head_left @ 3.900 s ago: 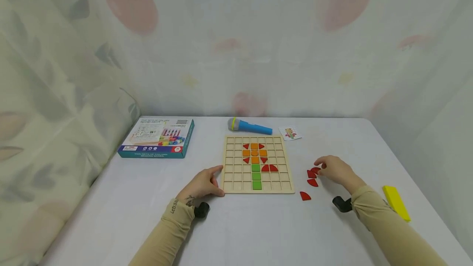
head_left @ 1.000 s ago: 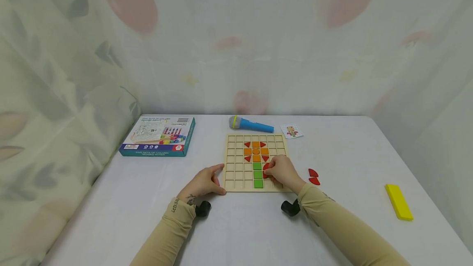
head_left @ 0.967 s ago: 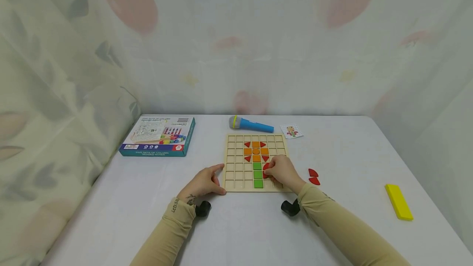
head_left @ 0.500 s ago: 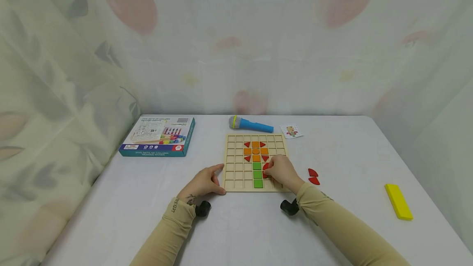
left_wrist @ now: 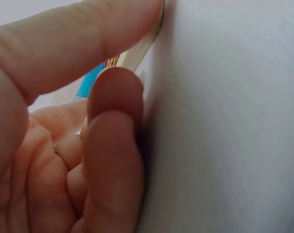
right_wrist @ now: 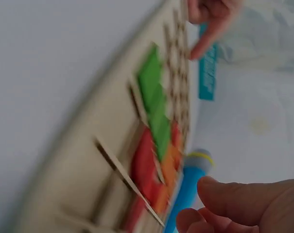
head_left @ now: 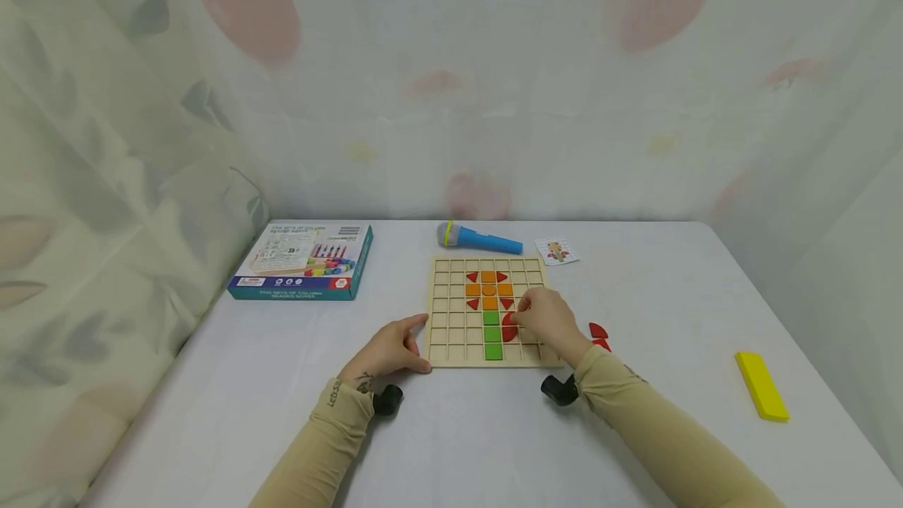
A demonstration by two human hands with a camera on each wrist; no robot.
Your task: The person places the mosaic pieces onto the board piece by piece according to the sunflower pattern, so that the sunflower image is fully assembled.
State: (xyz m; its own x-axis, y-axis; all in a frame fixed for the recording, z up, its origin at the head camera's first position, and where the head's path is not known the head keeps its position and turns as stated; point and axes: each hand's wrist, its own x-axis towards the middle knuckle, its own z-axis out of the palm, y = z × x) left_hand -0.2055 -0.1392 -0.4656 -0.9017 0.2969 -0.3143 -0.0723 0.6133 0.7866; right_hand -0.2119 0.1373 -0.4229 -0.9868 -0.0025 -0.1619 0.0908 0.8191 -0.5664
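My left hand [head_left: 384,347] rests at the left edge of the wooden grid board [head_left: 446,334], thumb by the front corner and index finger farther up the edge. Its other fingers are tucked under in the left wrist view. On the board, green squares [head_left: 492,335] form a column below orange pieces [head_left: 489,277] and small red triangles [head_left: 473,304]. My right hand [head_left: 550,318] hovers over the board's right half, fingertips close to red quarter-circle pieces [head_left: 509,333] beside the green column. Nothing shows between its thumb [right_wrist: 229,194] and fingers. It partly hides the board's right side.
Two loose red quarter-circles [head_left: 598,331] lie right of the board, one partly behind the right wrist. Behind it are a blue toy microphone [head_left: 487,241] and a small pattern card [head_left: 556,251]. A boxed set [head_left: 299,261] stands left, a yellow block [head_left: 762,386] far right.
My right hand has come from the loose red pieces to the board, where red pieces now sit beside the green column. Over the last half second it has drawn slightly back. My left hand stays put.
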